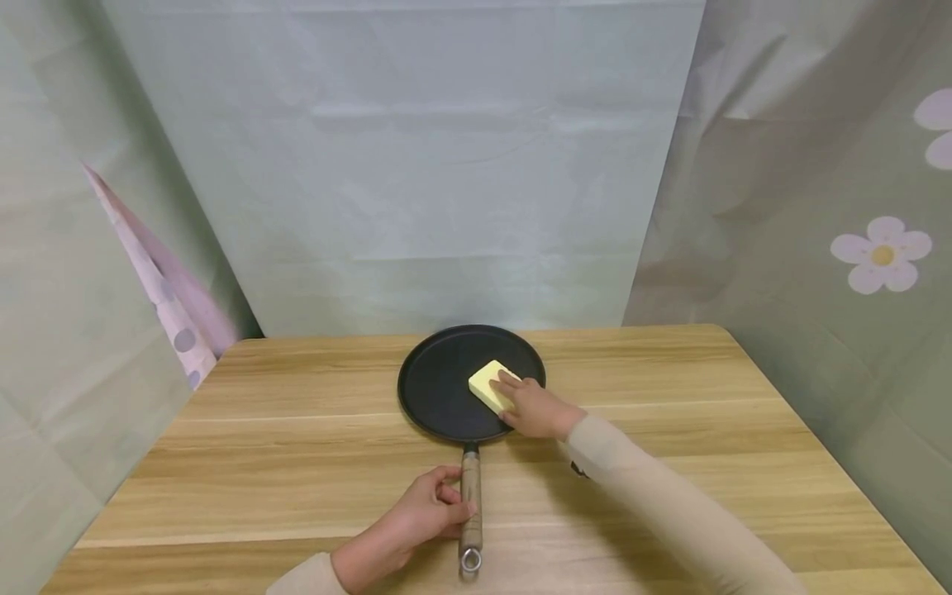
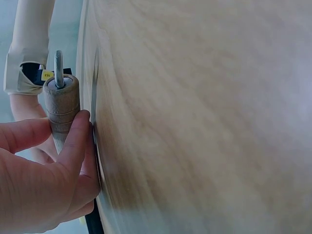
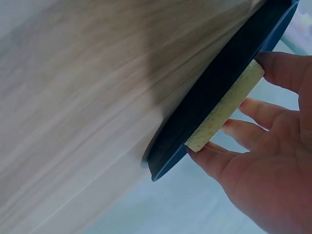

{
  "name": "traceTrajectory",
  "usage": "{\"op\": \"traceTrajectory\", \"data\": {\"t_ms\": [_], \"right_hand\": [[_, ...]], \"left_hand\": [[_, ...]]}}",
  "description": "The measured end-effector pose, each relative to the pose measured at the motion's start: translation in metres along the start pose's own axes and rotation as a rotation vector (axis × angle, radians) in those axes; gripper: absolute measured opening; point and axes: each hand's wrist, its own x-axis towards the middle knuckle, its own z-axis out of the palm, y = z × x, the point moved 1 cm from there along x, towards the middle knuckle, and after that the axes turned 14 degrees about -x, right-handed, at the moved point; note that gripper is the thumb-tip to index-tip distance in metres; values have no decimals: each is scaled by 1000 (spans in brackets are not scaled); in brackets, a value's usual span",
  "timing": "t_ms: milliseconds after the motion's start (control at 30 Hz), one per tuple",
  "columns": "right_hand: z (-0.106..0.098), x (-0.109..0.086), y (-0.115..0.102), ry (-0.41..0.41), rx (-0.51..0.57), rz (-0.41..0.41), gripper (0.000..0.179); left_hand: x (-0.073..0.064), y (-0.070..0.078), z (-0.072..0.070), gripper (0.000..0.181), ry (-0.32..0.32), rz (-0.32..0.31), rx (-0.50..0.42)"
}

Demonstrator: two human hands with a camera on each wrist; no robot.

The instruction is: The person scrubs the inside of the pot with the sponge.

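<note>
A flat black frying pan (image 1: 439, 388) lies on the wooden table, its wooden handle (image 1: 471, 496) pointing toward me. My left hand (image 1: 424, 512) pinches that handle between thumb and fingers; the left wrist view shows the handle's end (image 2: 63, 97) with a metal hanging ring (image 2: 59, 68). On the right half of the pan's surface lies a pale yellow sponge (image 1: 487, 384). My right hand (image 1: 537, 409) holds it from the right. In the right wrist view the thumb and fingertips grip the edges of the sponge (image 3: 226, 107), which sits against the pan (image 3: 195, 112).
The wood-grain table (image 1: 297, 446) extends to both sides of the pan. Behind it hangs a pale cloth (image 1: 446, 165), with more cloth at left and right, the right one bearing a printed flower (image 1: 882, 255). A small dark object (image 1: 578, 469) shows beside the right sleeve.
</note>
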Motion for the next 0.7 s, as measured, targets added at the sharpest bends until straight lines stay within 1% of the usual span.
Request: {"op": "traceTrajectory", "data": {"t_ms": [233,433,700], "right_hand": [[0,-1,-7,24,-33,-32,55],[3,0,-11,21,-31,-16,55],[8,3,-15,34,-39,-16,54]], "left_hand": [[-1,2,2,61,0,-6,4],[0,2,1,62,2,1,6],[0,2,1,62,0,-8,5]]}}
